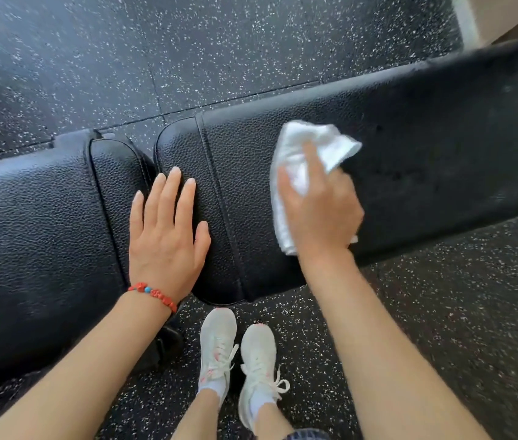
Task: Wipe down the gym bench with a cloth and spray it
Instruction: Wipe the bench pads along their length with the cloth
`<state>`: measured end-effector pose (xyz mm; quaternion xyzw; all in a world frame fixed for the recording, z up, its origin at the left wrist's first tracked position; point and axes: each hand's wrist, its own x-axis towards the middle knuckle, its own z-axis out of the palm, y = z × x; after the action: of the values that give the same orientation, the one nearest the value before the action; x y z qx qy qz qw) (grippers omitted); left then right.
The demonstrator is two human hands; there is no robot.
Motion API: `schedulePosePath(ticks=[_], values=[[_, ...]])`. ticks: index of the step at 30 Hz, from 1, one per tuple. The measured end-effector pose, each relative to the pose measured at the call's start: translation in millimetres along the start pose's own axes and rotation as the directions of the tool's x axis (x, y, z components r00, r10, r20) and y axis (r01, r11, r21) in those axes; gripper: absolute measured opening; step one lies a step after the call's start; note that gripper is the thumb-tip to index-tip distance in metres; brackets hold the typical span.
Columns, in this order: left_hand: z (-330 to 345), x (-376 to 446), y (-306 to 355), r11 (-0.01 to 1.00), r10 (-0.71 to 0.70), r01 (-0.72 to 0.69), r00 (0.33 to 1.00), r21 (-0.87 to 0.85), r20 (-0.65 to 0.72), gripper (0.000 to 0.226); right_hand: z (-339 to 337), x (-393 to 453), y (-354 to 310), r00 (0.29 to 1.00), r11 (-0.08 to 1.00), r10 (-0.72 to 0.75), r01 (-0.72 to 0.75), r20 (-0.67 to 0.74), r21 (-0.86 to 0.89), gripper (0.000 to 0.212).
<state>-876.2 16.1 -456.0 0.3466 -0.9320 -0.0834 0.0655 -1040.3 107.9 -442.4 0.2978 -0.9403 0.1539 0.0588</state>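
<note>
A black padded gym bench (426,144) runs across the view from lower left to upper right, in two pads with a gap between them. My right hand (318,211) presses a crumpled white cloth (311,144) flat on the long right pad, with the cloth sticking out beyond my fingers. My left hand (165,236) lies flat with fingers spread on the rounded end of that same pad, right by the gap. A red bead bracelet (153,293) circles my left wrist. No spray bottle is in view.
Black rubber flooring with white flecks (188,52) surrounds the bench. My two feet in white sneakers (238,357) stand close to the bench's near edge. A pale wall or floor strip (486,17) shows at the top right corner.
</note>
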Motion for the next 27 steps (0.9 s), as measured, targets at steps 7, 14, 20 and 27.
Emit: schedulePosePath(ticks=[7, 14, 20, 27], values=[[-8.2, 5.0, 4.6, 0.998, -0.036, 0.038, 0.998, -0.051, 0.051, 0.053, 3.6, -0.8, 18.6, 0.962, 0.964, -0.263, 0.260, -0.071, -0.058, 0.038], [-5.0, 36.6, 47.2, 0.997, 0.009, -0.009, 1.000, -0.080, -0.003, 0.050, -4.1, 25.2, 63.7, 0.996, 0.997, -0.035, 0.029, -0.086, -0.064, 0.037], [8.2, 50.6, 78.8, 0.999, 0.022, -0.020, 0.997, -0.038, 0.068, 0.051, -12.0, -3.8, 81.6, 0.932, 0.934, -0.350, 0.339, -0.098, -0.116, 0.034], [14.9, 48.8, 80.5, 1.000, 0.009, -0.010, 0.998, 0.013, 0.063, 0.052, -25.5, 43.1, 141.5, 0.994, 0.998, 0.042, -0.047, -0.099, -0.044, 0.036]])
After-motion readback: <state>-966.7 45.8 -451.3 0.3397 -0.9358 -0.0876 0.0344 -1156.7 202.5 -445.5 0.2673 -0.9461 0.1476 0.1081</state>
